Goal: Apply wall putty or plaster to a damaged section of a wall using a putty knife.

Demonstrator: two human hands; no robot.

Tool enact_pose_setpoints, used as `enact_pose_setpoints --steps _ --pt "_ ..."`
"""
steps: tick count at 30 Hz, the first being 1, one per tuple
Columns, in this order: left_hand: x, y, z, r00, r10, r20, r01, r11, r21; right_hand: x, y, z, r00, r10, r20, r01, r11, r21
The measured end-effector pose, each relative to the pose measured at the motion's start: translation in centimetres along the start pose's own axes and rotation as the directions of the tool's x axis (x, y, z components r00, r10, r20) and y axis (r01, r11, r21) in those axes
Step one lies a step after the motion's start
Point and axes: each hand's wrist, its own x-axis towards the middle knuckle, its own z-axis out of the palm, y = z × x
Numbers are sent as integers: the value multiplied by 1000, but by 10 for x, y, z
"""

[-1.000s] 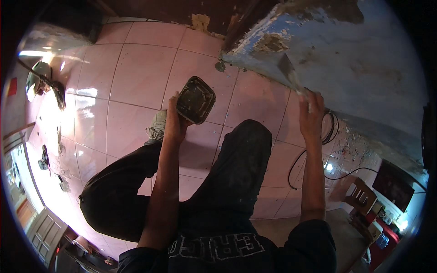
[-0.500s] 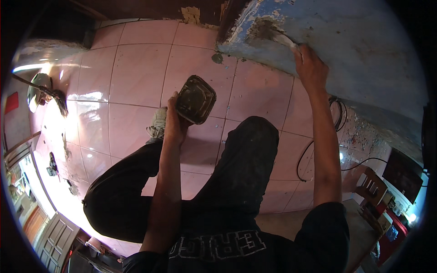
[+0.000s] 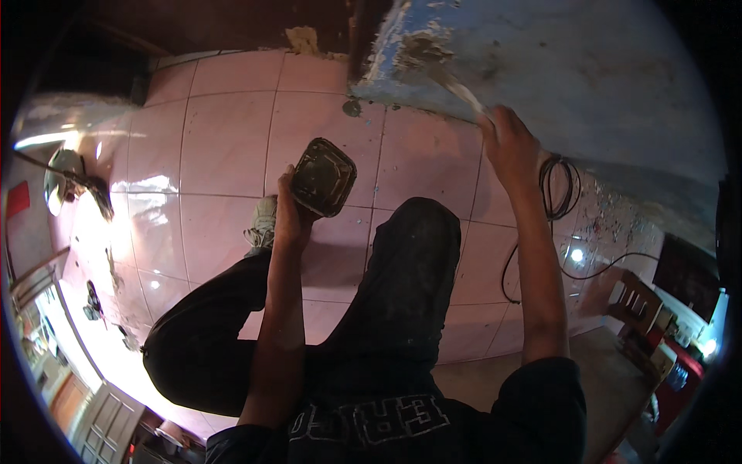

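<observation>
In my left hand (image 3: 291, 210) is a dark, square, shallow tub (image 3: 327, 178), tilted so its inside shows, with pale smears in it. My fingers grip its left and lower edge. Stretched out to the upper right, my right hand (image 3: 510, 147) is closed round a slim, pale-handled tool (image 3: 464, 94). Its far end meets a dark, rough patch (image 3: 421, 51) low on the blue wall (image 3: 572, 85), where paint has flaked away. Whether that end is bristle or blade I cannot tell.
Pink tiles (image 3: 224, 139) cover the floor, with crumbs and a dark blotch (image 3: 352, 107) near the wall. A coiled black cable (image 3: 563, 189) lies right of my right forearm. A wooden chair (image 3: 635, 300) stands at the lower right. Dark brown wood (image 3: 232, 23) borders the far side.
My right hand has drawn slightly back and left with the tool, whose end stays near the rough patch. The view has shifted a little; the tub is held much as before.
</observation>
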Motion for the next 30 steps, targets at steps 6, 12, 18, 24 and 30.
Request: enact_pose_setpoints --steps 6,12,18,24,30 --pt "-2 -2 8 987 5 161 -10 1000 26 37 36 -16 998 -12 -57 6 994 -110" --pt "-4 -6 -4 983 168 73 -179 969 171 -61 57 -38 924 382 -29 -383 922 -51" --pt "-12 23 34 997 45 70 -33 987 -158 -78 -51 -94 758 580 298 -650 641 407" --pt "-14 43 82 988 11 154 15 987 -161 -62 -134 -72 989 112 99 -144 891 430" --pt "-22 50 97 983 84 165 -78 996 -42 -65 -135 -60 991 -68 119 41 976 216"
